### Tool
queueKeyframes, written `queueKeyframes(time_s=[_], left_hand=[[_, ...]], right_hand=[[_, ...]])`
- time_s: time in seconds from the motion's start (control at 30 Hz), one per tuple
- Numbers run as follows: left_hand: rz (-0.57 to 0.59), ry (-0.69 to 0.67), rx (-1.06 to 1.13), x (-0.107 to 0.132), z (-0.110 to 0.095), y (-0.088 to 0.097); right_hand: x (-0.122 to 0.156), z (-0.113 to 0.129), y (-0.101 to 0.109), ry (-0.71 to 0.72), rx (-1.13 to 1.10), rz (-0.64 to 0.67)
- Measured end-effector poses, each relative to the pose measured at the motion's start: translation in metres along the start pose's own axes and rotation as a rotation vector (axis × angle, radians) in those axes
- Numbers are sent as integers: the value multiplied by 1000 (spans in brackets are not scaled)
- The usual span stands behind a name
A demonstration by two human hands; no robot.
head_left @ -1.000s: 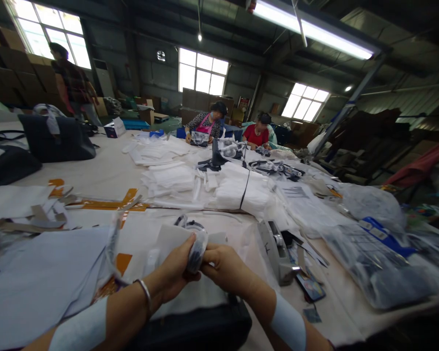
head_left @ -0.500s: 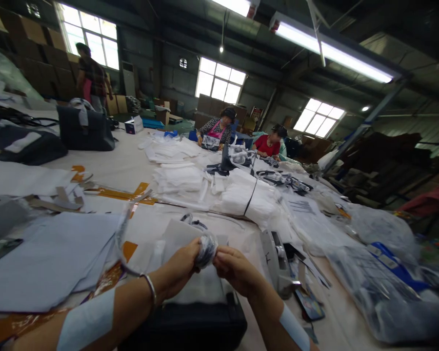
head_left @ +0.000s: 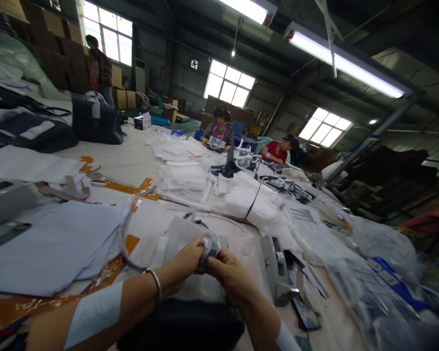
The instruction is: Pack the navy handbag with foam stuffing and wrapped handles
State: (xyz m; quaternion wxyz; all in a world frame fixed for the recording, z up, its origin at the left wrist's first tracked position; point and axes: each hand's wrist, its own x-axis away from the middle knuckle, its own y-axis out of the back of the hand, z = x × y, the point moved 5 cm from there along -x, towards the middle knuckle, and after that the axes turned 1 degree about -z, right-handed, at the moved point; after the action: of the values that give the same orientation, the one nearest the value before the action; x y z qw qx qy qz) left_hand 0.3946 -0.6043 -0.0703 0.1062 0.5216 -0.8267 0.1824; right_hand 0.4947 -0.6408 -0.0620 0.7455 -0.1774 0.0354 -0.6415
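Both my hands grip a small bundle of dark cable or strap wrapped in clear plastic [head_left: 209, 250], held low at the middle of the view. My left hand [head_left: 185, 261] presses it from the left, with a metal bangle [head_left: 154, 283] on that wrist. My right hand [head_left: 229, 278] pinches it from the right. Behind them lies a white sheet [head_left: 181, 234], with a dark looped strap [head_left: 194, 218] partly hidden beyond it. A grey tape dispenser [head_left: 275, 269] stands to the right of my right hand.
A black bag [head_left: 179, 325] lies below my forearms. Left are blue-grey sheets [head_left: 54, 246] and orange strips [head_left: 126, 190]. White fabric stacks [head_left: 183, 176] fill the table's middle, and plastic bags [head_left: 373, 287] lie right. Two seated co-workers [head_left: 219, 127] sit beyond.
My hands have closed in on the bundle, with my right hand now wrapped further around it. The whole view has tilted and swung, so the table and room sit rotated compared with before.
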Motion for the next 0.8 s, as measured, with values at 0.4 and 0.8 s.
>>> queueKeyframes(time_s=[0.4, 0.8], left_hand=[[-130, -163, -49, -5, 2, 11], [-208, -167, -186, -11, 10, 17]], right_hand=[[-4, -7, 1, 29, 80, -141], [-8, -12, -6, 3, -72, -228]])
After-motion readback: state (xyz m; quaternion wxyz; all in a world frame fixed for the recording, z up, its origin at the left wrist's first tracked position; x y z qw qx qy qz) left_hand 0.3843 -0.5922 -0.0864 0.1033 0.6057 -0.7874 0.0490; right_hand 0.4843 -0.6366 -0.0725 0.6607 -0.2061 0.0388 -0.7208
